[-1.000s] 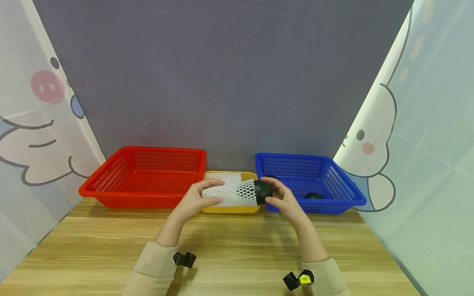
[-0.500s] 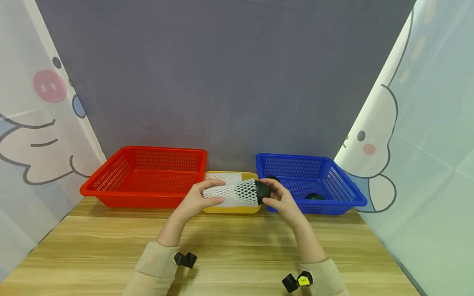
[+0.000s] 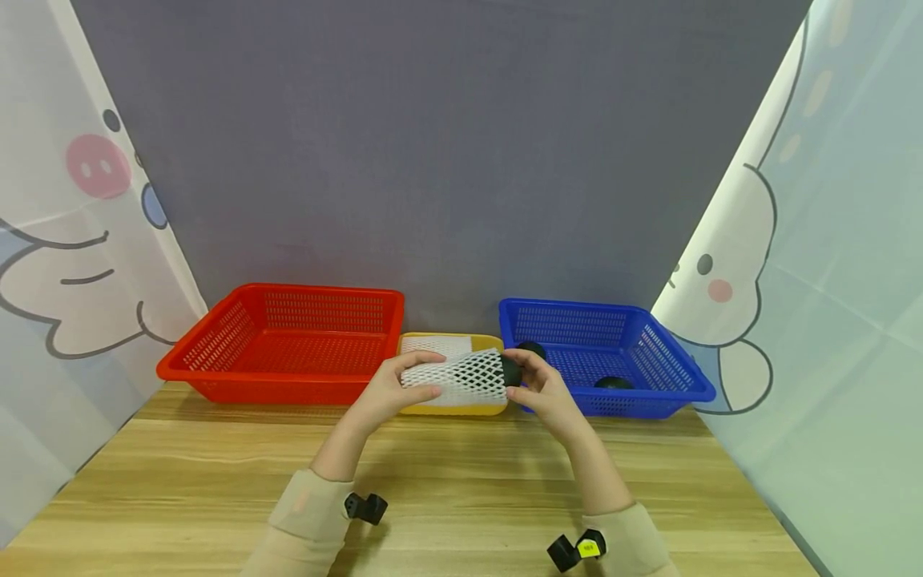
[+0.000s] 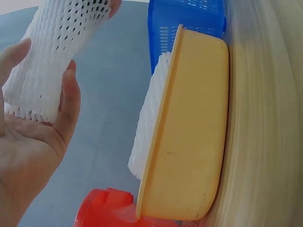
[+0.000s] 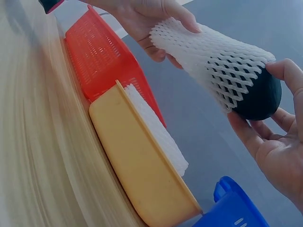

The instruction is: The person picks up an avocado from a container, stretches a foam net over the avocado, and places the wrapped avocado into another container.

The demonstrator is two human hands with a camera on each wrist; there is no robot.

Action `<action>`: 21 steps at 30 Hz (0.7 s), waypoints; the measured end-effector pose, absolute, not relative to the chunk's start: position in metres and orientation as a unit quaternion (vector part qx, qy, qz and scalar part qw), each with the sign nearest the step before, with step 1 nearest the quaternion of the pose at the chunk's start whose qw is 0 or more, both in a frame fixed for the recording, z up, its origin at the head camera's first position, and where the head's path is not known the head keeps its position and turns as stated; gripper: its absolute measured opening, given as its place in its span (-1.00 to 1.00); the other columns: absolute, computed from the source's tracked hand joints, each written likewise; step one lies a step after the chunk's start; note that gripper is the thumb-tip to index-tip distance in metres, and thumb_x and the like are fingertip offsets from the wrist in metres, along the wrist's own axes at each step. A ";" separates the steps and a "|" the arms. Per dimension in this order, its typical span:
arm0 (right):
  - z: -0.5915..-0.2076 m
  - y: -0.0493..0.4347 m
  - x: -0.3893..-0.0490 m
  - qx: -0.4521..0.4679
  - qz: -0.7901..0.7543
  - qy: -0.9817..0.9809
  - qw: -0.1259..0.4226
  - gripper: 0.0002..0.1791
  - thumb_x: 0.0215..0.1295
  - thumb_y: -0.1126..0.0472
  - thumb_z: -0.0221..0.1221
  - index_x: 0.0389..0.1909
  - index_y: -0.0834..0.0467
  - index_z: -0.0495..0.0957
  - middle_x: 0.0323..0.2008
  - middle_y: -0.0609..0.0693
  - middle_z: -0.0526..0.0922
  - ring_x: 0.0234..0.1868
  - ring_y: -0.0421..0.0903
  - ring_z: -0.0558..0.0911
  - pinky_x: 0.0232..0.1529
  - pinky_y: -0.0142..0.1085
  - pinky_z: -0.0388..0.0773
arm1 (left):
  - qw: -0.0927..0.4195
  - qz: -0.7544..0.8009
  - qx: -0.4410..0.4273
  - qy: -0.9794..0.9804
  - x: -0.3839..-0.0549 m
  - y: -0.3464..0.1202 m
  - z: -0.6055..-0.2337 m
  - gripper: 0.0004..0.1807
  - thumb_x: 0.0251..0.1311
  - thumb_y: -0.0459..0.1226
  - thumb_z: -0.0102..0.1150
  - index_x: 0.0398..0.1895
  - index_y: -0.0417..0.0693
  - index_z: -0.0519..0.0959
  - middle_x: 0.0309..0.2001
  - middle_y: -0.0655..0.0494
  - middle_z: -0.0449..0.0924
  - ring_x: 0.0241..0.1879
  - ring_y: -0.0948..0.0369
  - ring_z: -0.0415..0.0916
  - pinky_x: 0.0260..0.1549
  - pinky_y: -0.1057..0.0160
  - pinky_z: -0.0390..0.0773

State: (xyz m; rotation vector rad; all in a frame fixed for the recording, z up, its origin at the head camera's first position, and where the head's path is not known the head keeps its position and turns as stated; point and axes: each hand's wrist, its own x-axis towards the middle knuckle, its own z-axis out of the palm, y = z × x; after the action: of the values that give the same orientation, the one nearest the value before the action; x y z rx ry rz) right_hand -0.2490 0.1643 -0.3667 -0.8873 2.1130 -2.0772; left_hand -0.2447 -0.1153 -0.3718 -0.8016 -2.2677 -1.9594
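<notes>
A white foam net sleeve [image 3: 465,378] is stretched over part of a dark, smooth, rounded fruit [image 5: 261,98] that looks like an avocado. My left hand [image 3: 388,390] holds the sleeve's narrower end, thumb on one side and fingers on the other. At the opposite end my right hand [image 3: 546,394] pinches the fruit's bare end, with fingertips right at the net's edge. Dark skin shows through the stretched mesh in the right wrist view. Both hands hold the pair raised over a yellow bin [image 4: 189,127], in which more white foam net [image 3: 436,345] lies.
To the left stands a red basket [image 3: 281,390] with nothing seen inside. On the right, a blue basket [image 3: 649,405] contains a dark fruit [image 3: 614,383] and another dark fruit [image 3: 532,349] near its left side. All three containers stand on a wooden table [image 3: 447,481] before a grey cloth [image 3: 447,160].
The sleeve covers more of the fruit, and less dark skin shows at its end. My right hand has shifted slightly left and my left hand slightly right, closer together.
</notes>
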 end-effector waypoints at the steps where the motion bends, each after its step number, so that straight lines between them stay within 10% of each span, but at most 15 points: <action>1: -0.367 0.164 -0.249 -0.287 -0.671 0.684 0.025 -0.35 0.16 0.36 0.23 0.28 0.37 0.25 0.10 0.20 0.42 0.05 -0.02 0.47 -0.04 -0.31 0.51 | 0.024 -0.627 -0.255 -0.736 -0.245 -0.115 -0.372 -0.54 0.07 -0.29 0.38 0.09 -0.06 0.57 0.02 -0.03 0.52 -0.19 0.08 0.52 -0.27 0.19 0.58; 21: -0.370 0.158 -0.249 -0.276 -0.702 0.656 0.038 -0.38 0.18 0.43 0.25 0.25 0.46 0.27 0.12 0.19 0.45 0.01 -0.07 0.58 -0.12 -0.26 0.57 | 0.054 -0.626 -0.241 -0.739 -0.243 -0.111 -0.371 -0.54 0.06 -0.33 0.38 0.09 -0.08 0.58 0.06 0.02 0.52 -0.05 0.09 0.45 -0.17 0.17 0.53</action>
State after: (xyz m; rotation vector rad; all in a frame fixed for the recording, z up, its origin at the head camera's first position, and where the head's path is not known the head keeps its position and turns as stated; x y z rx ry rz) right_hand -0.2487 0.1582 -0.3700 -0.8480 2.0108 -2.1518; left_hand -0.2432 -0.1106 -0.3713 -0.7328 -2.2465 -1.9036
